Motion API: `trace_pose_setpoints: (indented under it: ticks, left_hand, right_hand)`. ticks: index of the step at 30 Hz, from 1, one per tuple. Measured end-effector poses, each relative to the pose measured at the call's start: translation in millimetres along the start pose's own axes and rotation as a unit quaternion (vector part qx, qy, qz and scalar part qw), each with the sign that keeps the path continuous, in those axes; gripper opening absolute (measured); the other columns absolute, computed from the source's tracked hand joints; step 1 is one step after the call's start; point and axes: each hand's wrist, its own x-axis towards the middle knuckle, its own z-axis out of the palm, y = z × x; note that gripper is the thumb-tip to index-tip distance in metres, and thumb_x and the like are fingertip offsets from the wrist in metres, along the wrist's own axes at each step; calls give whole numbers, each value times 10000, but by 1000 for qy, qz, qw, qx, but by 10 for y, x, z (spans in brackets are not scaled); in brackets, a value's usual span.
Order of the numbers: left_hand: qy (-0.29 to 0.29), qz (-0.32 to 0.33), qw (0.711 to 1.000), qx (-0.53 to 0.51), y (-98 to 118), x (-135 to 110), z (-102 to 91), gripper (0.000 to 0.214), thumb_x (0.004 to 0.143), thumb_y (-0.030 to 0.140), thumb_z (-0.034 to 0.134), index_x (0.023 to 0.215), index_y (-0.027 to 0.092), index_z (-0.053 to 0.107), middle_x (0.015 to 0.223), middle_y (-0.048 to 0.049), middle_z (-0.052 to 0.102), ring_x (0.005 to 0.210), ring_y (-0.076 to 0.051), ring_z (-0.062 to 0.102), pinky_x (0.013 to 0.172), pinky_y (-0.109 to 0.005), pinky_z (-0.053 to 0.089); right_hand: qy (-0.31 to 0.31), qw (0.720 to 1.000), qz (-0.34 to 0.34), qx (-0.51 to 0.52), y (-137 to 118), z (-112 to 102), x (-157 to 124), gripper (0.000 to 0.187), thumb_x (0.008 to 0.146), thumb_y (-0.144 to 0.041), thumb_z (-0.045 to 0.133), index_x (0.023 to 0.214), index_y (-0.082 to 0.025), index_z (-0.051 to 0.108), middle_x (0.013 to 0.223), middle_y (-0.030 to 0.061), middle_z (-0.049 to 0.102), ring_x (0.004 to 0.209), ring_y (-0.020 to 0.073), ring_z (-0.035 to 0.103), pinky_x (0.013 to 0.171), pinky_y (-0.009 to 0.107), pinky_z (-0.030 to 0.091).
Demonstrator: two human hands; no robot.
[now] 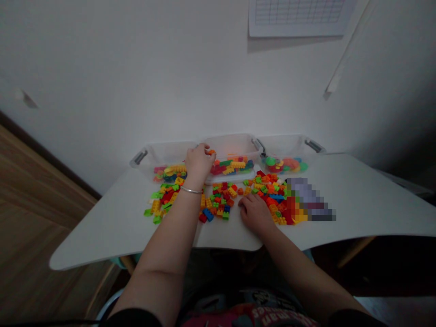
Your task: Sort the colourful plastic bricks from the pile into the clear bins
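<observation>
My left hand [199,162] reaches over the front of the middle clear plastic box [235,144], its fingers closed on a small orange toy brick [211,152]. Inside that box lie yellow, green, red and blue bricks [235,166]. My right hand [256,212] rests on the white table with its fingers loosely bent and apart, and no brick shows in them. It lies between two parts of a spread of loose bricks [218,200]. Just beyond its fingertips is an orange brick [240,191].
The left clear box [166,149] holds bricks, partly hidden by my left arm. Round colourful pieces lie in the right box [284,144]. A blurred-out flat item [311,200] covers bricks at the right. Behind the boxes rises a wall with a printed sheet [296,18].
</observation>
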Motion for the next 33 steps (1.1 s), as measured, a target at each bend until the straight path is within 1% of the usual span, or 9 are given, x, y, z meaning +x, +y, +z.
trace_pose_setpoints:
  ticks: [6, 9, 15, 19, 22, 25, 27, 29, 33]
  left_hand:
    - [-42, -38, 998, 35, 25, 37, -22, 252, 822, 358, 632, 1023, 215, 678, 952, -107, 718, 976, -283, 599, 893, -425, 466]
    - [-49, -35, 997, 50, 23, 24, -10, 254, 836, 371, 613, 1024, 215, 682, 974, -117, 717, 992, -294, 595, 886, -432, 469]
    - [-27, 13, 997, 71, 1, -28, 27, 261, 882, 377, 551, 1027, 204, 681, 964, -115, 718, 1030, -311, 571, 886, -437, 466]
    - [-30, 69, 995, 67, 4, -113, -73, 294, 897, 357, 527, 1080, 175, 668, 1035, -108, 706, 1033, -289, 573, 946, -436, 439]
    - [7, 117, 992, 42, 32, -286, -167, 310, 893, 315, 530, 1142, 169, 643, 1131, -101, 679, 1087, -279, 557, 990, -427, 415]
    - [25, 149, 988, 1, 71, -563, -191, 303, 899, 278, 517, 1168, 184, 621, 1162, -86, 662, 1111, -258, 550, 1002, -408, 411]
    - [-1, 170, 985, -9, 81, -766, -153, 281, 899, 263, 519, 1148, 190, 628, 1143, -77, 668, 1098, -245, 556, 996, -395, 417]
    - [-52, 182, 982, -1, 65, -945, -82, 289, 883, 259, 552, 1152, 196, 636, 1141, -73, 670, 1094, -249, 555, 990, -399, 424]
    - [-149, 201, 968, 26, -36, -1176, 86, 330, 869, 314, 601, 1176, 202, 648, 1225, -89, 643, 1145, -262, 533, 1024, -434, 412]
  right_hand:
    - [2, 1000, 2, -3, -2, -10, -3, 187, 847, -131, 493, 906, -199, 657, 968, 84, 645, 980, 247, 548, 887, 365, 435]
    - [4, 1000, -1, -7, 3, -6, -4, 184, 848, -136, 495, 909, -200, 656, 961, 85, 643, 971, 245, 549, 880, 364, 434]
    - [1, 1000, 3, -4, 15, 6, -3, 179, 852, -143, 495, 911, -198, 655, 974, 83, 638, 973, 238, 541, 875, 352, 423]
    - [-11, 1000, 7, -5, 8, -8, 0, 178, 855, -155, 499, 926, -190, 659, 988, 81, 638, 982, 239, 537, 883, 349, 416]
    - [-14, 1000, 8, -6, 0, -15, -2, 182, 847, -148, 502, 930, -187, 658, 990, 83, 642, 985, 237, 538, 889, 345, 411]
    - [-6, 1000, 1, -9, -3, -6, -6, 195, 852, -145, 488, 951, -181, 652, 997, 92, 646, 992, 238, 539, 899, 348, 411]
    - [-1, 1000, -1, -6, -1, 7, -7, 215, 854, -141, 477, 983, -174, 645, 1006, 96, 650, 999, 241, 541, 907, 352, 412]
    - [1, 1000, 0, -1, 2, 19, -6, 245, 847, -130, 472, 1026, -164, 635, 1022, 98, 653, 1008, 244, 545, 920, 355, 411]
    - [8, 1000, 3, 10, -1, 26, -8, 279, 835, -121, 469, 1066, -154, 622, 1068, 108, 649, 1023, 244, 552, 929, 356, 417]
